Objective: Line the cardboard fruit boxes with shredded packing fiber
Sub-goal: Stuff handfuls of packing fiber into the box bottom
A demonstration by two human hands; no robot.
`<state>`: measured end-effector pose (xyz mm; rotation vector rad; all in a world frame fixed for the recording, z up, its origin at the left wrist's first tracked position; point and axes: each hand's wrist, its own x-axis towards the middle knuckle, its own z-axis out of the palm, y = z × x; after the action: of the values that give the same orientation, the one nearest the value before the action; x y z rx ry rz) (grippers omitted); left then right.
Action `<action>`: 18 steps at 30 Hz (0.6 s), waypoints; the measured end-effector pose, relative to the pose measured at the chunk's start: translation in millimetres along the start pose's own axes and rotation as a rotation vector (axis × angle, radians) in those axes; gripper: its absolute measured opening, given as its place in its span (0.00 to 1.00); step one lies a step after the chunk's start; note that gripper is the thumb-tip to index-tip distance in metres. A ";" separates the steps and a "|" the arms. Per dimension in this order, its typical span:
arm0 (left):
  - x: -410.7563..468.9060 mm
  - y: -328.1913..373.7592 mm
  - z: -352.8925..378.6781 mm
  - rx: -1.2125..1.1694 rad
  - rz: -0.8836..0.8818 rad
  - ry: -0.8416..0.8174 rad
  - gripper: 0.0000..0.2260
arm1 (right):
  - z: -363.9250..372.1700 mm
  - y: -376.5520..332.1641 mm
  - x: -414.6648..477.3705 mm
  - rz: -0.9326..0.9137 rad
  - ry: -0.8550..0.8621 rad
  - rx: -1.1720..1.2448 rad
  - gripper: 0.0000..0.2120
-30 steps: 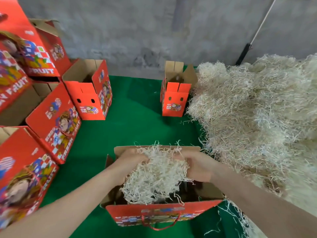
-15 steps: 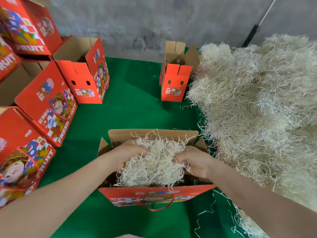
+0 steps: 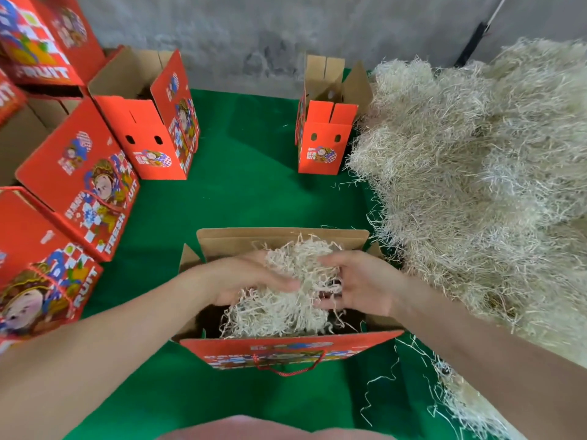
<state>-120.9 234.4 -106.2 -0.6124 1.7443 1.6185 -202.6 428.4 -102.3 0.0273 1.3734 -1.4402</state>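
Our left hand [image 3: 251, 281] and right hand [image 3: 362, 285], both open, press the shredded fiber [image 3: 279, 312] down.
We flank it so it likely spreads across the fruit box [image 3: 228, 242] bottom.

Green mat [image 3: 254, 192] open ahead; fiber pile [image 3: 476, 185] blocks right.
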 end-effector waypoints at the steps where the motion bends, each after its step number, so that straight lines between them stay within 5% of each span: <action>1: 3.5 0.6 7.2 0.059 0.005 0.025 0.59 | 2.2 1.1 2.3 -0.010 0.010 -0.118 0.23; 2: 8.5 -0.9 8.6 0.066 0.020 0.079 0.51 | 2.6 3.5 4.4 -0.020 0.031 -0.251 0.30; 4: 10.7 2.9 3.6 -0.027 0.053 0.177 0.24 | 1.1 6.1 5.3 -0.059 0.053 -0.353 0.31; 6: 8.6 2.8 -3.0 -0.100 0.058 0.150 0.13 | 0.5 5.8 4.0 -0.080 0.055 -0.305 0.28; 10: 14.8 -2.5 1.1 -0.027 0.085 0.093 0.49 | 11.9 12.2 10.9 -0.110 0.142 -0.415 0.23; 14: 18.4 -6.9 -3.0 0.042 0.084 0.206 0.37 | 1.0 8.9 0.6 -0.048 0.174 -0.538 0.30; 18: 13.6 -13.8 -16.0 0.006 0.026 0.231 0.36 | -19.5 2.3 -17.1 -0.018 0.213 -0.683 0.29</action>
<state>-122.3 218.3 -125.4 -0.8041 1.9287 1.6111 -206.1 454.0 -99.4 -0.2789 1.9846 -0.9370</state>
